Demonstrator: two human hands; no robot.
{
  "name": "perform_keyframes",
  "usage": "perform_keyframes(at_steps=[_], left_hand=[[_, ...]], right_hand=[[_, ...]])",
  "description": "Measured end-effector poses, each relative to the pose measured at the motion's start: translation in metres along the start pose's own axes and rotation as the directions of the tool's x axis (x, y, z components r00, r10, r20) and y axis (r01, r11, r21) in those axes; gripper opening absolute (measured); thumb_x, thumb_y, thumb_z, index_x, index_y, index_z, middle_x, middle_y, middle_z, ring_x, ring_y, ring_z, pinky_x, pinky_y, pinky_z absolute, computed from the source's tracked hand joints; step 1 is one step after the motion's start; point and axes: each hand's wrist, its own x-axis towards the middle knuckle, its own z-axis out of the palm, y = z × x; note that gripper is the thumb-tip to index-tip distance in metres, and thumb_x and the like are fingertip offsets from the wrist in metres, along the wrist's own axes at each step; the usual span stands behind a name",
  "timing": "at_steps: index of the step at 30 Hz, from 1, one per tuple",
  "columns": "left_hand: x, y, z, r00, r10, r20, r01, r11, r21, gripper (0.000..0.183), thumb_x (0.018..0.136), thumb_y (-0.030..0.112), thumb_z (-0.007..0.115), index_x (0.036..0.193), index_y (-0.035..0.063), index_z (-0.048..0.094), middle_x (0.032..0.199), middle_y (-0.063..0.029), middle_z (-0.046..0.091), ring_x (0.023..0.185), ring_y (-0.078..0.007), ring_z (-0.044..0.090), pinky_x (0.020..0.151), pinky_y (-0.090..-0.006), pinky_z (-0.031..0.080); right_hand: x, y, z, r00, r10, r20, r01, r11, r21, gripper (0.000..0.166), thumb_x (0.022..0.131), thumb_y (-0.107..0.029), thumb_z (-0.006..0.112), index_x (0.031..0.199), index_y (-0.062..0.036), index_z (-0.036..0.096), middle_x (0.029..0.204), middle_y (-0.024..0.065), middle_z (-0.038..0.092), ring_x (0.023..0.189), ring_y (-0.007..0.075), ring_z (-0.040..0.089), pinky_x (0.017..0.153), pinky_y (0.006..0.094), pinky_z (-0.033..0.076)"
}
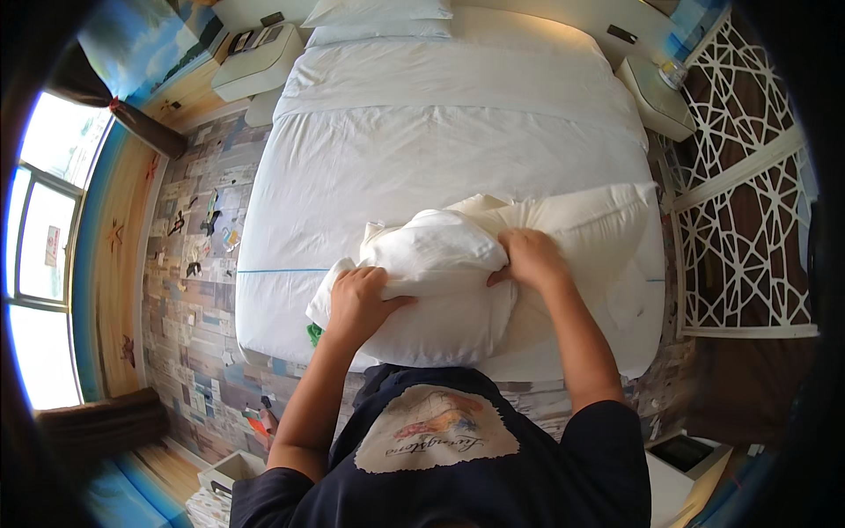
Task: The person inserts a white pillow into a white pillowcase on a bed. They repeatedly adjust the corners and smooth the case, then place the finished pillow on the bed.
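A white pillowcase (442, 247) is bunched around one end of a cream pillow (587, 224) at the near end of a bed. My left hand (360, 300) grips the left part of the white cloth, with the thumb stretched to the right. At the line where cloth and bare pillow meet, my right hand (531, 257) holds the pillowcase edge, its fingers curled. The right part of the pillow is uncovered and points to the upper right. Folds hide how far the pillow reaches inside the case. A bit of green material (314, 334) shows beside my left wrist.
The bed carries a white sheet (429, 145) and stacked white pillows (383, 20) at its head. Nightstands (257, 63) (653, 96) flank it. A white lattice screen (743, 178) stands right, windows left. Near my feet are a white bin (231, 472) and a white cabinet (680, 475).
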Motion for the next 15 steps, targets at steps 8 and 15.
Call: perform_keyframes(at_steps=[8,15], left_hand=[[0.053,0.03,-0.038,0.824,0.311,-0.474,-0.273,0.95,0.148,0.028,0.053,0.004,0.071,0.068,0.0098,0.047,0.07,-0.0073,0.053,0.072,-0.0307,0.06,0.072,-0.0414,0.046],[0.053,-0.002,-0.039,0.718,0.441,-0.539,-0.353,0.898,0.263,0.024,0.055,0.007,0.07,0.069,0.0101,0.051,0.073,-0.0058,0.054,0.07,-0.0282,0.057,0.074,-0.0415,0.046]], right_hand=[[-0.021,-0.009,-0.076,0.748,-0.225,-0.625,0.205,0.973,-0.105,0.026,0.066,-0.008,0.084,0.079,-0.0075,0.061,0.08,0.0092,0.067,0.077,0.0345,0.066,0.068,0.0462,0.05],[-0.027,-0.019,-0.043,0.482,-0.267,-0.835,0.254,0.954,-0.159,0.026,0.06,-0.004,0.078,0.077,-0.0087,0.059,0.074,0.0092,0.058,0.073,0.0357,0.061,0.063,0.0484,0.044]])
